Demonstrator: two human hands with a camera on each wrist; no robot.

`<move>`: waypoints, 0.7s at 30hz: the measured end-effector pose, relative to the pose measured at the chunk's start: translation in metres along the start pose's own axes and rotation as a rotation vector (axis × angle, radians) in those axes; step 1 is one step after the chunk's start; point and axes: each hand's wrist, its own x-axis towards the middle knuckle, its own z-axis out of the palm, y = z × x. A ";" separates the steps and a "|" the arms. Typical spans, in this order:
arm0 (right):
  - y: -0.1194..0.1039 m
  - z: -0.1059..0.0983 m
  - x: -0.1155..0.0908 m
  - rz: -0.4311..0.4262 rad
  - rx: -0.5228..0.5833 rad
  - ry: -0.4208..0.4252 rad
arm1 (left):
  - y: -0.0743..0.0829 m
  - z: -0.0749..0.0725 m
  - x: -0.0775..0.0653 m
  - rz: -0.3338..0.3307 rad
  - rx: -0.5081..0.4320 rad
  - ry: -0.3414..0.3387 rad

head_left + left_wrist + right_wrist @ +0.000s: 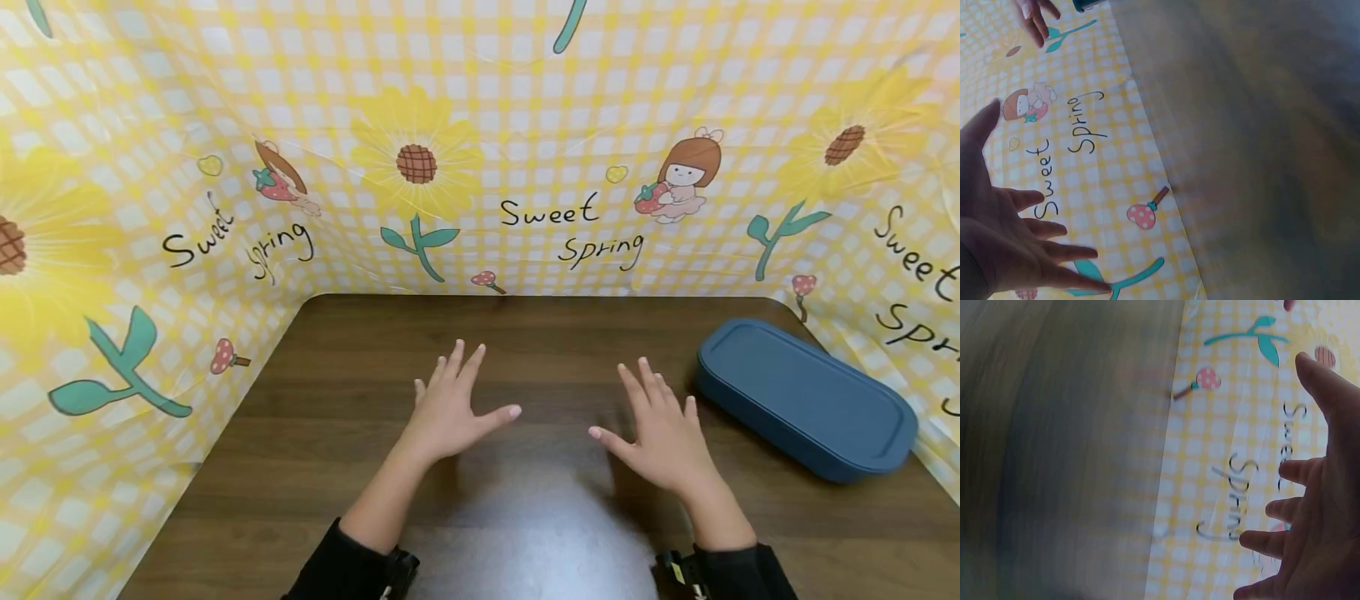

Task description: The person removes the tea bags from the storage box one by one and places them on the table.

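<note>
Both hands hover over the dark wooden table with fingers spread, and neither holds anything. In the head view the left hand is left of the middle, its thumb pointing right. Opposite it, the right hand has its thumb pointing left, with a gap between the two. A blue lidded box lies to the right of the right hand, apart from it, its lid on; what is inside is hidden. The left wrist view shows the left hand with straight fingers, and the right wrist view shows the right hand likewise.
The brown wood-grain table reaches back to a yellow checked cloth that hangs behind it and along both sides. Flowers, mushrooms and lettering are printed on the cloth. Each wrist wears a black strapped device, seen at the sleeve.
</note>
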 end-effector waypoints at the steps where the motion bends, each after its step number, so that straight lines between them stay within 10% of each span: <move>1: 0.005 -0.003 -0.002 0.008 0.012 0.014 | 0.002 0.001 0.004 0.007 -0.061 -0.007; 11: 0.058 -0.028 -0.024 0.127 0.186 0.365 | 0.031 0.028 0.055 0.062 -0.483 -0.047; 21: 0.125 -0.067 -0.048 0.734 0.406 0.483 | 0.098 0.078 0.134 -0.013 -0.980 -0.249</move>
